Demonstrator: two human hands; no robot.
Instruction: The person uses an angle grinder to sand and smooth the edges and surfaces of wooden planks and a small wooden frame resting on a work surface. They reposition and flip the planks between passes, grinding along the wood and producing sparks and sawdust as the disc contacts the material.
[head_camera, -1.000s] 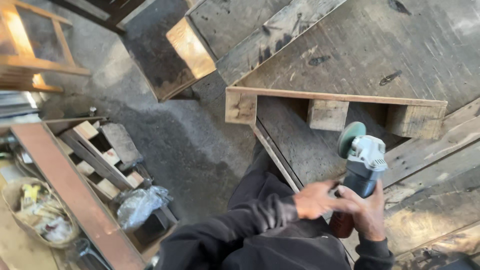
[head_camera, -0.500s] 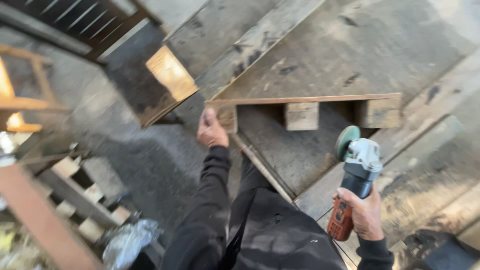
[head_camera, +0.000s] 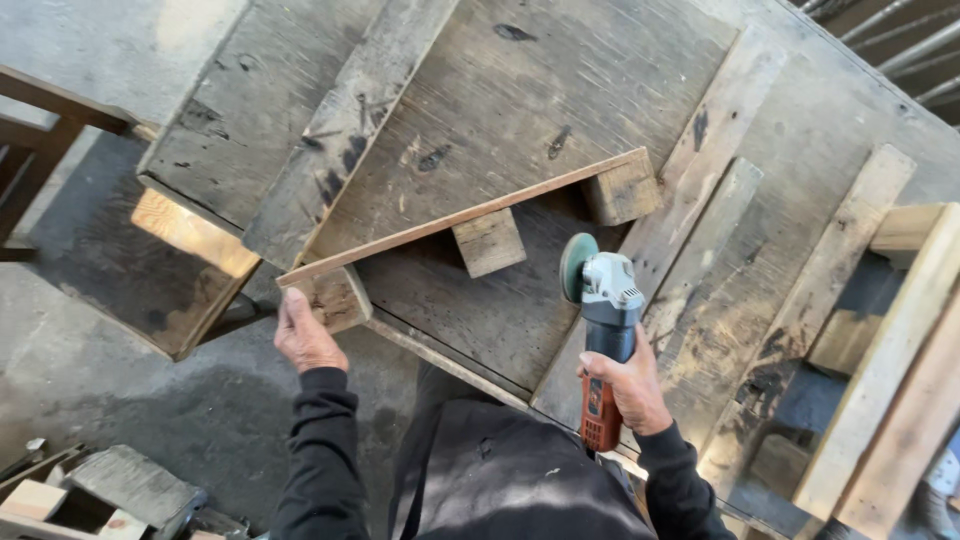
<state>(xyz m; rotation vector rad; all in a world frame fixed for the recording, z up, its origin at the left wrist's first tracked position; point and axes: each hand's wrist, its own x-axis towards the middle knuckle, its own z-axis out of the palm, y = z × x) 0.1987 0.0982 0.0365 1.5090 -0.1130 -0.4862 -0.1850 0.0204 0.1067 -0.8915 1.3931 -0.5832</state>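
My right hand (head_camera: 628, 385) grips the red and grey body of an angle grinder (head_camera: 602, 320), whose green disc (head_camera: 575, 267) points up and away from me. My left hand (head_camera: 303, 335) holds the near left corner block (head_camera: 335, 297) of a worn wooden pallet piece (head_camera: 470, 215), a thin board standing on edge with three blocks under it. That piece rests on a stack of grey weathered pallets (head_camera: 560, 90). The disc hovers just right of the middle block (head_camera: 488, 241), not touching it.
More pallet boards (head_camera: 880, 370) lean at the right. A wooden frame (head_camera: 40, 130) stands at the far left over a concrete floor (head_camera: 120, 380). Scrap wood blocks (head_camera: 110, 490) lie at the lower left. My dark sleeves and lap fill the bottom centre.
My left hand left the grinder and moved to the pallet piece's corner block. The view swung right, and the pallet piece now sits tilted.
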